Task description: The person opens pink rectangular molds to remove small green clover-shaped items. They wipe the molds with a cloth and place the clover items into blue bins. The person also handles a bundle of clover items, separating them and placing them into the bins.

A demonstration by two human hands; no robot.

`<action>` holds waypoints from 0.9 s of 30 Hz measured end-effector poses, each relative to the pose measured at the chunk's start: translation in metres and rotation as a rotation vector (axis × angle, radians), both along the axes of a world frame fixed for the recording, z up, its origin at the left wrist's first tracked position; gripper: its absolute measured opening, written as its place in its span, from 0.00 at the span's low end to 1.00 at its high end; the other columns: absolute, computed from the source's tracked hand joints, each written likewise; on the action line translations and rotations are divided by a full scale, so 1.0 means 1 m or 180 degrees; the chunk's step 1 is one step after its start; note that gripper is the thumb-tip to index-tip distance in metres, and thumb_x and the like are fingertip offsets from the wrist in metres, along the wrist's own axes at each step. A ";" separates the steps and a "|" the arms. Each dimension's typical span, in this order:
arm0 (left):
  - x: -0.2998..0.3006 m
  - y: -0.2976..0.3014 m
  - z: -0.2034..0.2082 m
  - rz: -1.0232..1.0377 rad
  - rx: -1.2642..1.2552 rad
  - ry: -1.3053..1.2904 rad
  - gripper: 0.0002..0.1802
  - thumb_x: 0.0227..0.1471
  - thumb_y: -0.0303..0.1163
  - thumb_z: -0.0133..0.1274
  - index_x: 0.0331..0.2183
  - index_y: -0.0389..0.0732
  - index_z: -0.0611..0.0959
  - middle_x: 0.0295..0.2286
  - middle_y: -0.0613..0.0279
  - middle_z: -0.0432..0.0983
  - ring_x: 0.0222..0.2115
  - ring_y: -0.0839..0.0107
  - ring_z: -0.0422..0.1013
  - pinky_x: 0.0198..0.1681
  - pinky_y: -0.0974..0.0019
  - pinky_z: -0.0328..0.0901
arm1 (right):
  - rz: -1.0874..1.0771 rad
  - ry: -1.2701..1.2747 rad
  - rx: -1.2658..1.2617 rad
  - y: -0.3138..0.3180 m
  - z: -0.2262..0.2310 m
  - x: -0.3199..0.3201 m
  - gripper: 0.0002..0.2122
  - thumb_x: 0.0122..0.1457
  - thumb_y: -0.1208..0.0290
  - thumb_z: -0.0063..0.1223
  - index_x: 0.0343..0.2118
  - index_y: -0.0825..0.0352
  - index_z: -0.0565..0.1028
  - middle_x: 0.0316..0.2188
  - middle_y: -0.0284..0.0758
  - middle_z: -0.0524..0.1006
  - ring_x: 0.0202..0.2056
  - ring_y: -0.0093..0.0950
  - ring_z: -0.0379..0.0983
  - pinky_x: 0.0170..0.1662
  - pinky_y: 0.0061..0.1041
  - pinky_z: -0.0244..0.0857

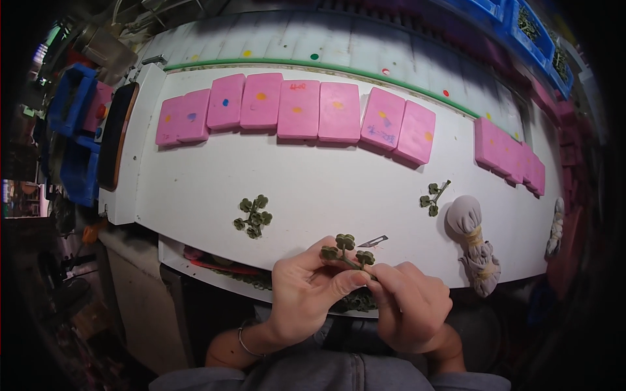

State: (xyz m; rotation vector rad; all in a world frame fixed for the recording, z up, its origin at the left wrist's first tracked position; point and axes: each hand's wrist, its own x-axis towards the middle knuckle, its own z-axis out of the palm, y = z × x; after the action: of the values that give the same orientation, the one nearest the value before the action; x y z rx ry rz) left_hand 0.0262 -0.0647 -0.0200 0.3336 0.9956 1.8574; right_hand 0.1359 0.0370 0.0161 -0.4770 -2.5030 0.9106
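Note:
Close to the table's front edge, my left hand [303, 287] and my right hand [412, 305] meet around a dark green branched sprig [345, 242] with small flower-shaped heads. The left thumb and fingers are closed on its stem. The right fingertips pinch its lower right end. Just beyond the sprig lies a small pointed blade [374, 241]. A cluster of similar green flower-headed sprigs [253, 216] rests on the table to the left. Another green sprig [434, 197] lies farther off to the right.
A row of pink blocks [298, 109] with coloured dots runs along the white table [195, 182], with more pink blocks [508, 156] at right. A tied cloth pouch [473, 238] sits right of my hands. An open drawer [215, 270] holds green pieces below the edge.

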 end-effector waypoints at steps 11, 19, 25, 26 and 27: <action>-0.013 -0.022 -0.004 -0.0641 0.0084 0.1099 0.07 0.44 0.16 0.57 0.29 0.29 0.77 0.28 0.59 0.70 0.27 0.79 0.67 0.30 0.76 0.63 | 0.1088 -0.0215 -0.7712 0.007 -0.028 0.015 0.12 0.63 0.70 0.37 0.28 0.73 0.67 0.12 0.22 0.53 0.12 0.12 0.46 0.13 0.12 0.39; -0.030 -0.037 0.011 -0.0995 0.0799 0.1880 0.09 0.36 0.19 0.62 0.27 0.34 0.81 0.26 0.60 0.72 0.26 0.69 0.66 0.27 0.68 0.61 | 0.1396 -0.0997 -0.8355 -0.024 -0.029 0.027 0.14 0.60 0.71 0.40 0.19 0.73 0.66 0.11 0.24 0.54 0.12 0.14 0.49 0.13 0.14 0.40; -0.039 -0.047 0.017 0.0439 -0.0624 0.1179 0.08 0.36 0.14 0.58 0.24 0.31 0.77 0.21 0.65 0.69 0.25 0.76 0.67 0.27 0.75 0.63 | 0.1267 -0.0901 -0.4314 -0.009 -0.027 0.022 0.15 0.61 0.67 0.43 0.18 0.68 0.66 0.11 0.27 0.60 0.13 0.18 0.56 0.16 0.17 0.48; -0.042 -0.044 0.016 0.0641 -0.1070 0.1348 0.07 0.38 0.12 0.55 0.24 0.30 0.76 0.21 0.66 0.69 0.24 0.79 0.67 0.28 0.79 0.63 | 0.0893 -0.1052 -0.3035 -0.004 -0.029 0.023 0.15 0.58 0.66 0.49 0.17 0.69 0.67 0.11 0.31 0.62 0.13 0.22 0.58 0.17 0.20 0.50; -0.045 -0.044 0.011 0.0791 -0.1436 0.1453 0.05 0.41 0.12 0.54 0.25 0.29 0.77 0.22 0.65 0.70 0.23 0.80 0.67 0.27 0.79 0.63 | 0.0515 -0.1174 -0.1742 0.001 -0.029 0.023 0.16 0.55 0.66 0.55 0.16 0.70 0.69 0.11 0.35 0.64 0.14 0.27 0.60 0.19 0.23 0.52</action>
State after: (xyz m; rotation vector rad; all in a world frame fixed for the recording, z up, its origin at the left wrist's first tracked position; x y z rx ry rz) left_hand -0.0186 -0.1086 -0.0092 0.3792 1.7993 1.7393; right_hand 0.1594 0.0381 -0.0126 -0.6671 -2.6172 1.7262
